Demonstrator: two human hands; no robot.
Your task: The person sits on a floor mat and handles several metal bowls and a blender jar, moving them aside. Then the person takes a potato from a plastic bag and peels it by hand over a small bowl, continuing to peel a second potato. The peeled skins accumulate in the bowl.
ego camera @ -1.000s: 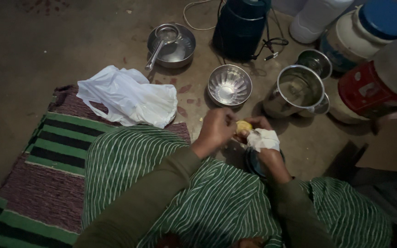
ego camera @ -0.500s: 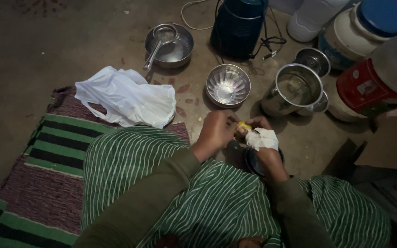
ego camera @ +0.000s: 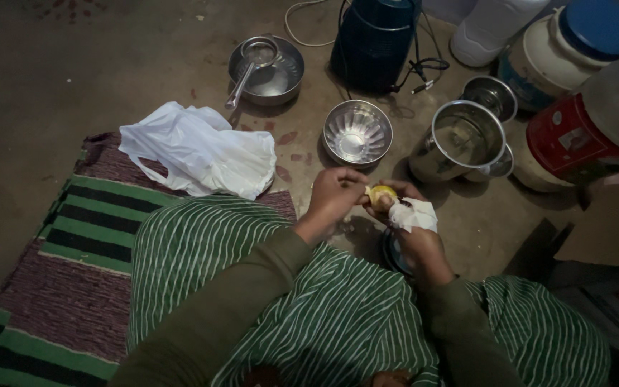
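A small round yellow fruit (ego camera: 382,196) is held between both hands above the floor. My right hand (ego camera: 410,215), wrapped in a white bandage, grips the fruit from the right. My left hand (ego camera: 335,192) pinches at the fruit's left side with its fingertips. Under my right wrist lies a dark round dish (ego camera: 394,254), mostly hidden. An empty fluted steel bowl (ego camera: 357,133) stands just beyond the hands.
A white plastic bag (ego camera: 198,152) lies on a green and purple striped mat (ego camera: 87,236). A steel pan with a strainer (ego camera: 266,68), a dark blender base (ego camera: 374,43), steel jars (ego camera: 463,140) and plastic containers (ego camera: 582,136) crowd the far right. Cardboard (ego camera: 610,222) lies at right.
My left hand has drawn slightly back to the left, uncovering more of the yellow fruit. My right hand has held its place.
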